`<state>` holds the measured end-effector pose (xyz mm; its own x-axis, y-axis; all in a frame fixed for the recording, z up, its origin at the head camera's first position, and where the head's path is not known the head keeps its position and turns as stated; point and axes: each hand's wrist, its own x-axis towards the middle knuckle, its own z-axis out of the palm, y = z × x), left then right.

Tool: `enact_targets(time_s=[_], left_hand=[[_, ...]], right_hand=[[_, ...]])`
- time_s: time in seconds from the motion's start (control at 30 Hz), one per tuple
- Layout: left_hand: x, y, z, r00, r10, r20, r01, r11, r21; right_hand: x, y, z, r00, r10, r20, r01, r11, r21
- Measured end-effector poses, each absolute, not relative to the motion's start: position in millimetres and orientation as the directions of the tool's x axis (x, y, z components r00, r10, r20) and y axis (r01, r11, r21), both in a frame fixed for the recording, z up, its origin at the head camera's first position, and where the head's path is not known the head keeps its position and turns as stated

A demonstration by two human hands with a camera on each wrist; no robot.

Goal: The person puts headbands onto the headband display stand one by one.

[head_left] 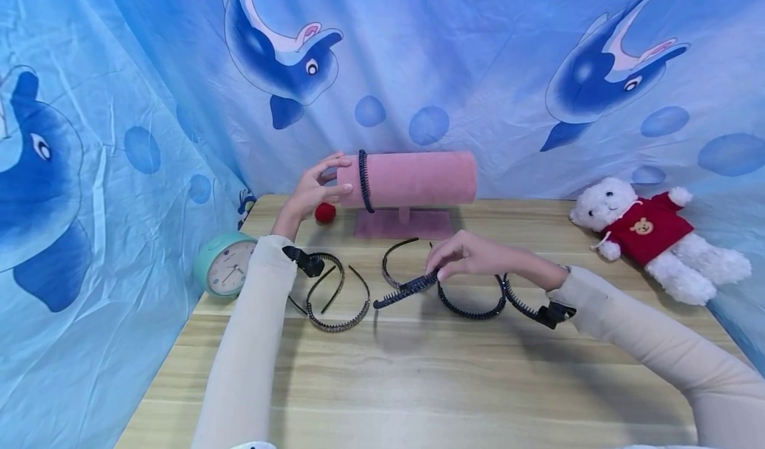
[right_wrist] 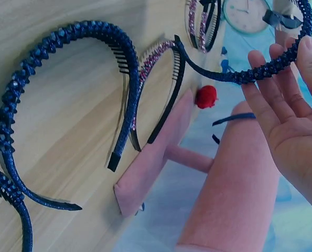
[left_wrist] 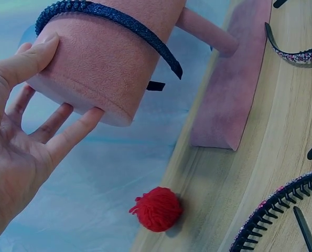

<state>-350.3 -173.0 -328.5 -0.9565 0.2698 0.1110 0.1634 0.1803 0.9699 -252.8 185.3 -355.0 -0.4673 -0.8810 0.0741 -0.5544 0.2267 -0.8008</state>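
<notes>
My left hand (head_left: 312, 188) holds the left end of a pink roll-shaped headband stand (head_left: 424, 178), thumb and fingertips spread on it. Close by these fingers, a dark blue headband (head_left: 364, 182) hangs round the roll; its braided part shows in the left wrist view. Over the table in front of the stand, my right hand (head_left: 469, 256) pinches another dark blue headband (head_left: 406, 291) between thumb and fingers. In the right wrist view this held headband (right_wrist: 239, 77) curves away, its beaded band crossing the fingers.
On the wooden table (head_left: 406, 389) lie black headbands (head_left: 472, 315) at right, sparkly headbands (head_left: 337, 327) at left and one sparkly headband (head_left: 388, 269) in the middle. A red yarn ball (head_left: 325, 213), a mint alarm clock (head_left: 230, 265) and a white teddy bear (head_left: 642, 230) sit around them.
</notes>
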Motion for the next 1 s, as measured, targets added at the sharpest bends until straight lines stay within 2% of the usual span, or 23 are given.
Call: enact_targets(time_s=[0.3, 0.53, 1.0], left_hand=[[-355, -175, -330, -0.954, 0.277, 0.114, 0.167, 0.176, 0.970], [-353, -175, -329, -0.953, 0.283, 0.111, 0.169, 0.189, 0.967], [-355, -178, -332, -0.940, 0.308, 0.148, 0.209, 0.177, 0.962]], right_hand=[[-262, 193, -343, -0.550, -0.833, 0.054, -0.519, 0.290, -0.804], [-273, 205, -337, -0.616, -0.787, 0.034, -0.436, 0.305, -0.847], [-301, 255, -328, -0.722, -0.690, -0.052, -0.338, 0.417, -0.844]])
